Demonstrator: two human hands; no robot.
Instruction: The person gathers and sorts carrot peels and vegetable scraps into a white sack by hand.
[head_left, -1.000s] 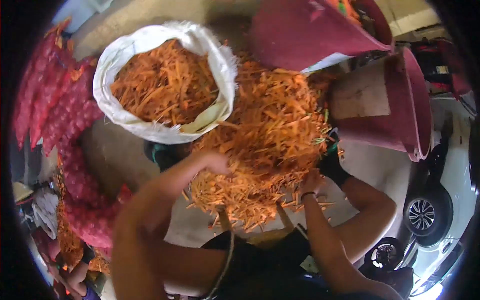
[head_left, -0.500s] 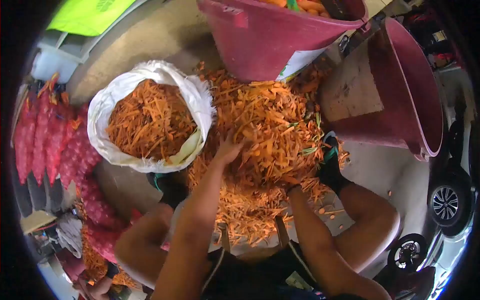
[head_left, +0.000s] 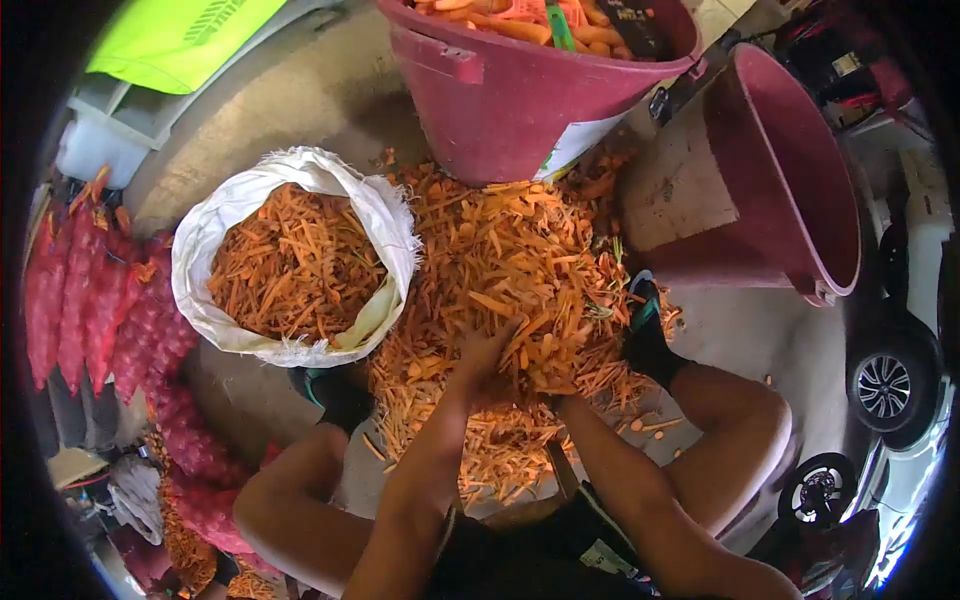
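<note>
A large heap of orange carrot peelings (head_left: 540, 250) covers the floor between my feet. My left hand (head_left: 487, 358) is pushed into the near part of the heap, its fingers curled against a clump of peelings. Close to it on the right, my right hand (head_left: 553, 398) is sunk in the same clump; peelings cover its fingers, so their pose is hidden. Left of the heap stands a white woven sack (head_left: 195, 260) with its rim rolled down, filled with more carrot peelings (head_left: 295, 265).
A maroon tub (head_left: 480, 110) holding carrots (head_left: 510, 27) and a green-handled tool (head_left: 559, 25) stands beyond the heap. Another maroon tub (head_left: 790, 180) leans at the right. Red mesh bags (head_left: 165, 340) line the left. My feet flank the heap. A car wheel (head_left: 884, 387) is far right.
My left hand has moved down and right, nearer to my right hand, drawing peelings together. My right hand has shifted slightly left. The view has tilted up, showing more of the tub with carrots.
</note>
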